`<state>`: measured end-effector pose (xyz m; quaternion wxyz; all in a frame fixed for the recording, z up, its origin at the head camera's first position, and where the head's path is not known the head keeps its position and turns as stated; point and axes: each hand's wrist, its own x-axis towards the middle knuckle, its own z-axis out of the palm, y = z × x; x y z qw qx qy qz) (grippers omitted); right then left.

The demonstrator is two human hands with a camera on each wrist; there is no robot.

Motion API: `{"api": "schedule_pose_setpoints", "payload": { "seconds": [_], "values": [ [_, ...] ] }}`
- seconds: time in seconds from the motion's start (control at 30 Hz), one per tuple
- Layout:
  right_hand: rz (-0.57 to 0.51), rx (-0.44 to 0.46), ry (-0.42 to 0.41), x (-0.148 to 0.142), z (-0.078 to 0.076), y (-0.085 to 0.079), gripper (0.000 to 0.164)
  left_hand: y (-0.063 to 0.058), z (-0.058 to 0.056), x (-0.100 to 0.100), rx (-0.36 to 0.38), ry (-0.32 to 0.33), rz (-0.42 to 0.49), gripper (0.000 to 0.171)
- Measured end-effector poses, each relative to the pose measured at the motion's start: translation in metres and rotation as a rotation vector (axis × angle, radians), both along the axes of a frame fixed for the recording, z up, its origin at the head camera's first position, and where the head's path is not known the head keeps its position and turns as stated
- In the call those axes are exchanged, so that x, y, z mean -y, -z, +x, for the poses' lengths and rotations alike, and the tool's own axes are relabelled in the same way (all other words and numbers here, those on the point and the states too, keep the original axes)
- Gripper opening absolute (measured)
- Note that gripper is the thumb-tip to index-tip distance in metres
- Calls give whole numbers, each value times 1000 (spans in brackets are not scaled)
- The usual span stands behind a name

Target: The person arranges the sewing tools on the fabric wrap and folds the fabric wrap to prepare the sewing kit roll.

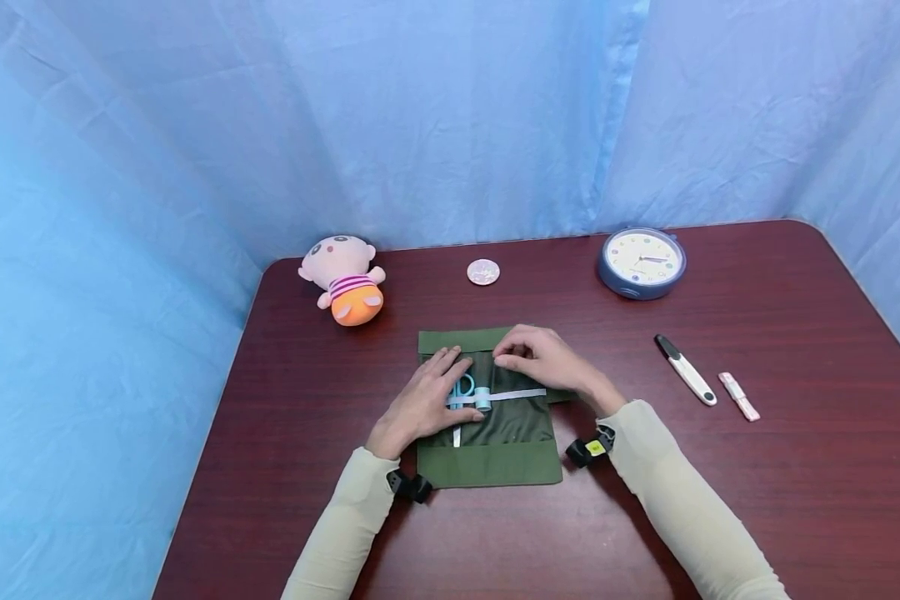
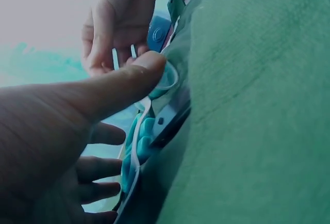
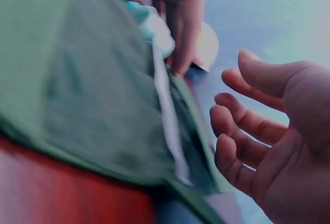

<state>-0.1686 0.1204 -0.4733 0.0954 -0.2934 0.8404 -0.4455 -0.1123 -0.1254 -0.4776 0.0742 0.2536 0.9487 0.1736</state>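
A green fabric pouch (image 1: 487, 464) lies unfolded on the table, with a white elastic band (image 1: 521, 394) across it. Under the band sit scissors (image 1: 466, 383) with light blue handles and a small light blue cylinder (image 1: 483, 399). My left hand (image 1: 427, 398) rests over the pouch's left side with fingers extended, partly covering the scissors; its thumb lies just below the cylinder. Over the upper right part of the pouch is my right hand (image 1: 543, 358). In the right wrist view that hand's fingers (image 3: 232, 113) are loosely bent, with nothing visible between them.
A plush toy (image 1: 348, 283) lies at the back left. Behind the pouch is a shiny round disc (image 1: 483, 272), and a blue clock (image 1: 641, 262) stands back right. To the right lie a black-and-white slim tool (image 1: 686, 371) and a small pale pink item (image 1: 738, 396). Blue curtains (image 1: 450, 117) enclose the table.
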Motion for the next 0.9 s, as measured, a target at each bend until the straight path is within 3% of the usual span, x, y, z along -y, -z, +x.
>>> {"api": "schedule_pose_setpoints", "payload": {
  "seconds": [0.27, 0.5, 0.7, 0.9],
  "values": [
    [45, -35, 115, -35, -7, -18, 17, -9, -1, 10, 21, -7, 47, 91],
    [112, -84, 234, -80, -10, -15, 18, -12, 0, 23, 116, -18, 55, 103],
    [205, -122, 322, -129, -7, -13, 18, -9, 4, 35, 148, -10, 69, 110],
    [281, -63, 407, -175, 1, -12, 22, -4, 7, 43, 162, -7, 54, 112]
  ]
}}
